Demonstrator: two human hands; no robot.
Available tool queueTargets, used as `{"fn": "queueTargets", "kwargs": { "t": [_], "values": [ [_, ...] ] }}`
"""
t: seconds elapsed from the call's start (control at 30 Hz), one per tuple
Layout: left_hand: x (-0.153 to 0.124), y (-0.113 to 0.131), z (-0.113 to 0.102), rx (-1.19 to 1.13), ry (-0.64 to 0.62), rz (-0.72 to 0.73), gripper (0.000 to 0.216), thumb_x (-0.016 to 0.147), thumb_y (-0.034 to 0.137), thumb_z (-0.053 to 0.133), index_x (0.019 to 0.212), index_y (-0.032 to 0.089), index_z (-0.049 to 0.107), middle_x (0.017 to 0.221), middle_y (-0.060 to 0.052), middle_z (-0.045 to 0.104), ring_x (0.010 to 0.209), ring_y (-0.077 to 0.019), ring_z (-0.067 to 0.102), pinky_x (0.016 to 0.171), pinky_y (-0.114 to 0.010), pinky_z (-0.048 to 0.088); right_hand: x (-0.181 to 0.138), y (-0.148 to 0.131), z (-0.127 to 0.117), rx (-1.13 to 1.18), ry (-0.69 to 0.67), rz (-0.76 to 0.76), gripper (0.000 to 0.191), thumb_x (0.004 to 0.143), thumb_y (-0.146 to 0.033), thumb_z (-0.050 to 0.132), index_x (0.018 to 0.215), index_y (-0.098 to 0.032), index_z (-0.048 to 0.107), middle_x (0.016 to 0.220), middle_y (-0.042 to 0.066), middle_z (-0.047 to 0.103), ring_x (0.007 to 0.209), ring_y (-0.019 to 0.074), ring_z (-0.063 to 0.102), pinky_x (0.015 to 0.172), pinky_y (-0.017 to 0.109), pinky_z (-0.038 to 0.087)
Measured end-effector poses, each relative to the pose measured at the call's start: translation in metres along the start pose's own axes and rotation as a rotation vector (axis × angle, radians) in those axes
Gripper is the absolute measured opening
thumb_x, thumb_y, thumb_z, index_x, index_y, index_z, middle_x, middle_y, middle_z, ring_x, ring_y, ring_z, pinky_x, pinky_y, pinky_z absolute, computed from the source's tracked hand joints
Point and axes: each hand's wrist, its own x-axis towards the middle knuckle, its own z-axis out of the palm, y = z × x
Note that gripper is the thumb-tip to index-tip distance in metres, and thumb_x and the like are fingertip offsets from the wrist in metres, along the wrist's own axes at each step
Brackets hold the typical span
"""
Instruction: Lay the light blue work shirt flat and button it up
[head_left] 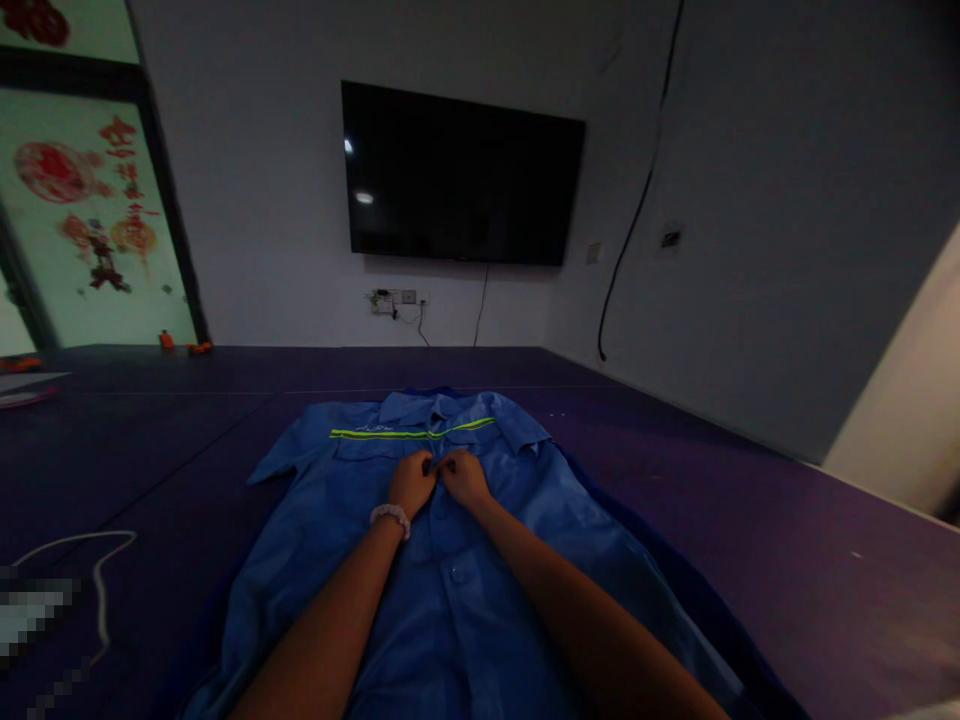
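Observation:
A blue short-sleeved work shirt [495, 600] with a yellow-green stripe across the chest lies face up, its collar pointing away from me. My left hand [412, 483], with a pink scrunchie [391, 517] at the wrist, pinches the front placket just below the stripe. Beside it my right hand [465, 478] is also closed on the placket, fingertips almost touching the left ones. Whatever small part sits between the fingertips is hidden. Lower on the placket a button [459, 575] shows.
Under the shirt spreads a purple floor [675, 440], with darker blue cloth showing along the shirt's edges. A white cable [101, 580] curls at the left. Orange toys [166, 340] lie by the glass door. A television [461, 180] hangs on the wall, and a black cable [634, 220] dangles at the right.

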Motion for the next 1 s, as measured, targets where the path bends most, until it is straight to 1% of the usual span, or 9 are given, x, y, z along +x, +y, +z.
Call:
{"fn": "queueTargets", "kwargs": {
  "t": [0.13,0.57,0.83,1.0],
  "values": [
    [-0.0002,0.0012,-0.0006,-0.002,-0.001,-0.016,0.005,0.075,0.008,0.057,0.075,0.012,0.060,0.066,-0.001,0.058,0.060,-0.0098,0.050,0.056,-0.019,0.031,0.0002,-0.0003,-0.0001,0.013,-0.006,0.020,0.020,0.075,-0.010,0.049,0.077,-0.014,0.068,0.084,0.007,0.067,0.079,0.0147,0.060,0.072,0.020,0.041],
    [0.0002,0.0040,-0.0016,-0.017,-0.009,-0.053,0.009,0.075,0.008,0.057,0.082,0.011,0.061,0.070,-0.002,0.060,0.062,-0.0100,0.052,0.058,-0.019,0.033,0.0004,0.0012,0.0001,0.045,-0.004,0.013,0.020,0.073,-0.008,0.049,0.076,-0.015,0.068,0.083,0.006,0.067,0.080,0.0144,0.060,0.073,0.020,0.041],
    [-0.0001,0.0034,-0.0013,-0.003,0.003,-0.029,0.004,0.075,0.008,0.057,0.076,0.011,0.060,0.067,-0.001,0.058,0.061,-0.0098,0.050,0.057,-0.019,0.030,0.0004,0.0026,0.0020,0.021,-0.003,-0.004,0.019,0.073,-0.009,0.050,0.078,-0.014,0.068,0.083,0.007,0.067,0.081,0.0154,0.059,0.073,0.020,0.041],
    [0.0006,0.0041,-0.0014,-0.015,0.005,-0.039,0.005,0.074,0.007,0.058,0.072,0.011,0.060,0.062,0.000,0.055,0.057,-0.0086,0.047,0.055,-0.018,0.029,0.0009,0.0029,0.0023,0.043,-0.007,0.011,0.019,0.074,-0.009,0.050,0.077,-0.014,0.068,0.083,0.007,0.067,0.080,0.0150,0.060,0.072,0.020,0.041]
  ]
}}
